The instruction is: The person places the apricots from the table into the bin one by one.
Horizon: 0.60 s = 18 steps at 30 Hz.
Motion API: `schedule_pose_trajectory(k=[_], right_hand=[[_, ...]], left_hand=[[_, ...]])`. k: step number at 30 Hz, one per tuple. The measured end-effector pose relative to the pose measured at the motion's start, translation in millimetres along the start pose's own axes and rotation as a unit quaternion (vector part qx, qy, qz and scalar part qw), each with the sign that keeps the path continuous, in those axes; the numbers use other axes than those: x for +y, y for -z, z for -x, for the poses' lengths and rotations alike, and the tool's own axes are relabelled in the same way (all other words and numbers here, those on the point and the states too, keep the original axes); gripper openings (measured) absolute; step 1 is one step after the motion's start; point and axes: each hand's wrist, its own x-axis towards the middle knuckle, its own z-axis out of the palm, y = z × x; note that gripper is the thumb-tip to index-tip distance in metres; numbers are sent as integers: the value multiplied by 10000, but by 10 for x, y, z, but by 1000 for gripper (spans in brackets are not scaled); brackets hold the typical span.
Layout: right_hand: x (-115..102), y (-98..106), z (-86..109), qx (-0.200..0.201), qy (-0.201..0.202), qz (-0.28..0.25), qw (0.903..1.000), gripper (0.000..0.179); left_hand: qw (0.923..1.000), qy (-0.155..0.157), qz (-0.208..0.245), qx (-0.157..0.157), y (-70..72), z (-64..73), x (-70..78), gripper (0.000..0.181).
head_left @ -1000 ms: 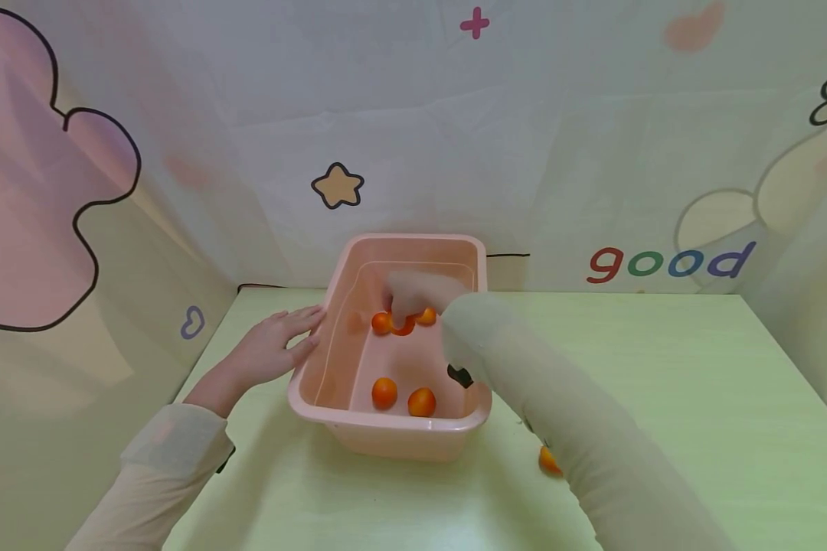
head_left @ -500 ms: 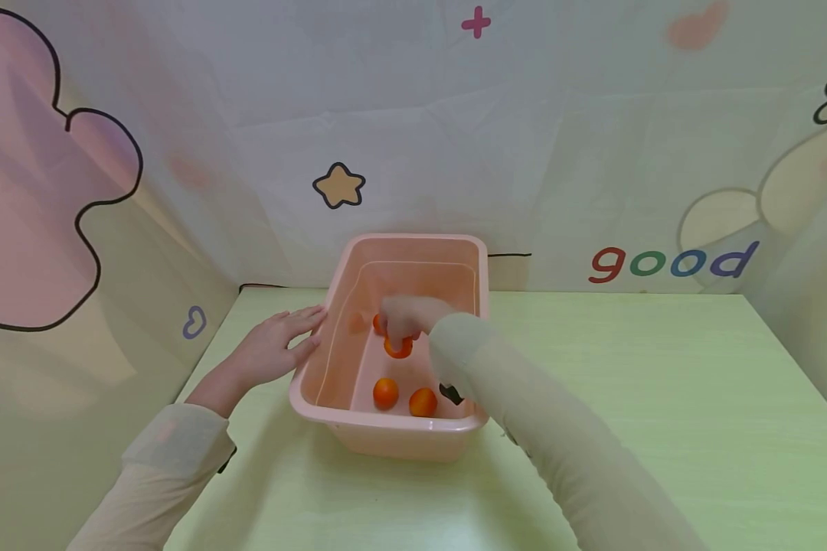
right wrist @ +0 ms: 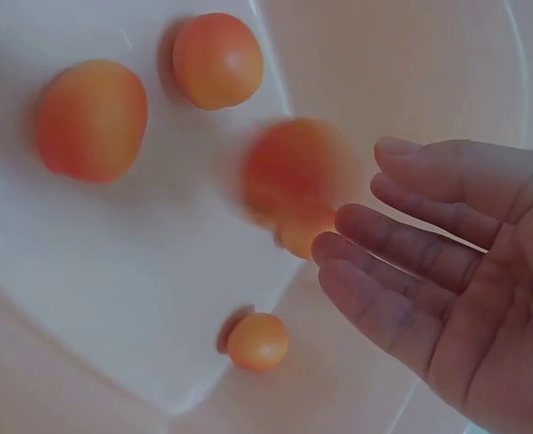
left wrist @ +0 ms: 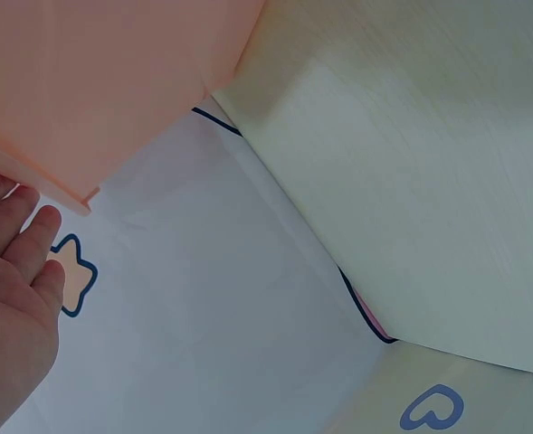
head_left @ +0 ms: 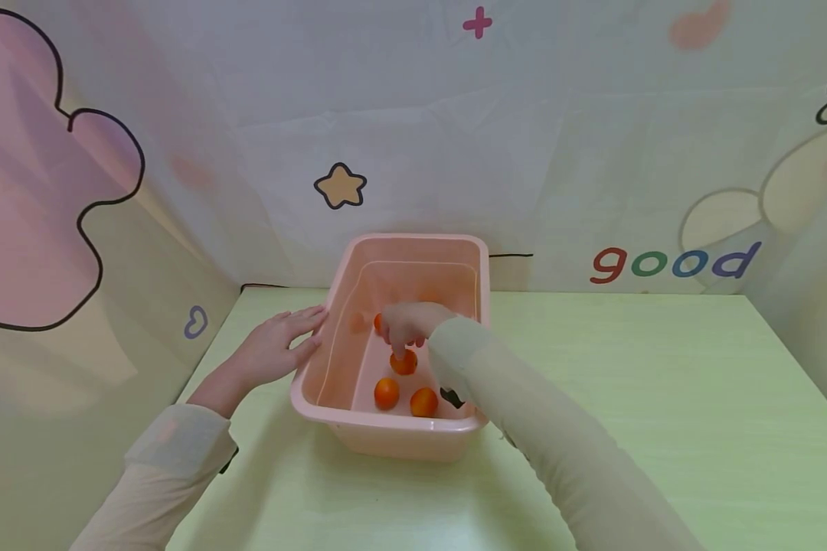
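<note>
Since the right grip (right wrist: 483,307) is spread and empty, left grip (head_left: 272,350) straight-fingered at the tub (head_left: 393,422), that blurry fruit (right wrist: 289,172) mid right-wrist view could roll into the upper-left pair (right wrist: 92,122).

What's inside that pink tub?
Five orange fruits show in the right wrist view, a blurred one partly covering another. The right hand is inside too; from the head view, it hides one fruit and part of the tub floor.
</note>
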Motion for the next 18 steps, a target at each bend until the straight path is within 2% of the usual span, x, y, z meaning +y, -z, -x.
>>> schedule_pose_trajectory(k=[1,4,6,8,11,13,18], right_hand=[[14,9,-4,28,-250,-357,9990,37],[28,69,-73,162,-427,-387,9982,33],[7,137,-135,182,129,610,9979,32],[-21,207,-171,216,411,1182,9919,30],[-60,317,-152,116,512,1368,9892,28],[-102,375,11,126,518,1372,9891,27],[-134,480,372,279,872,1788,9796,27]], left_hand=[[10000,18,15,-9,-1,-1,3,46],[9999,81,70,-35,-1,-1,12,47],[9999,129,91,-55,-3,-2,16,47],[9998,164,104,-77,-6,-3,20,47],[9997,198,108,-109,-12,-5,25,48],[9997,192,120,-115,-11,-2,26,48],[9996,205,166,-105,1,6,31,48]])
